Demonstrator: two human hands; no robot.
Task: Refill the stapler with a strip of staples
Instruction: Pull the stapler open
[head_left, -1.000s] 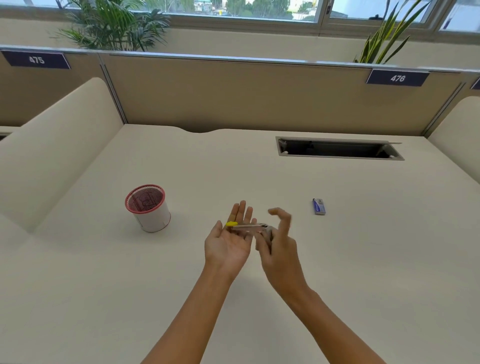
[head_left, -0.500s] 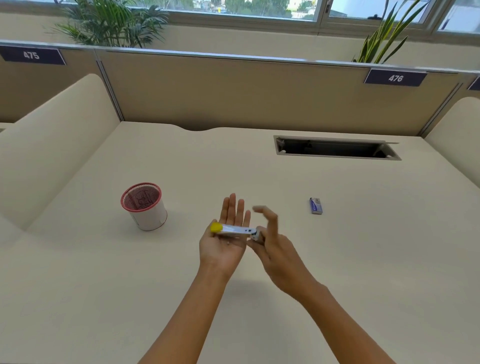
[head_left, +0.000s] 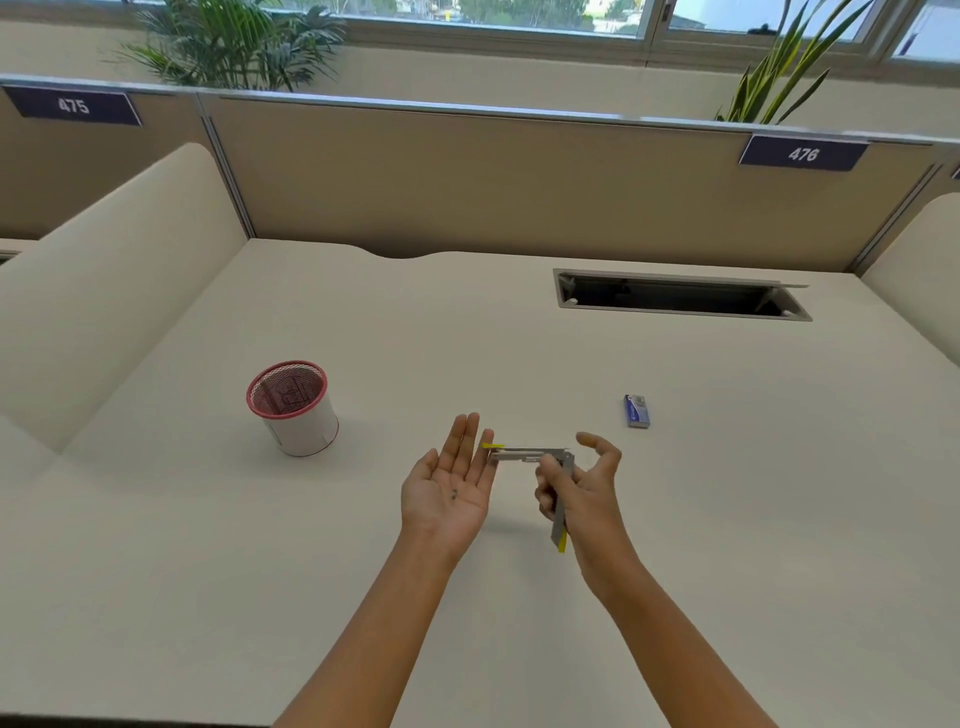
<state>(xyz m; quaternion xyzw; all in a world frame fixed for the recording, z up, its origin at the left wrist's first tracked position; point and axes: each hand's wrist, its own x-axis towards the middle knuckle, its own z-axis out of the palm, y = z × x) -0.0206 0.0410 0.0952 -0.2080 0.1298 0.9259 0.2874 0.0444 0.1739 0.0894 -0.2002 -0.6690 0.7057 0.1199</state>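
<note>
Moved: stapler (head_left: 540, 457) now hinged open, off left palm.
Left hand (head_left: 449, 480): flat, fingers wide.
Right hand (head_left: 582, 488): gripping stapler.
Risk: loose grip drops it onto desk (head_left: 727, 519).

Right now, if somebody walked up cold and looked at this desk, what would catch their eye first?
Probably the stapler, swung wide open and held in the right hand above the middle of the desk, with the left hand open and palm up beside it. Next, the red-rimmed mesh cup standing to the left, and the small blue staple box lying to the right.
</note>
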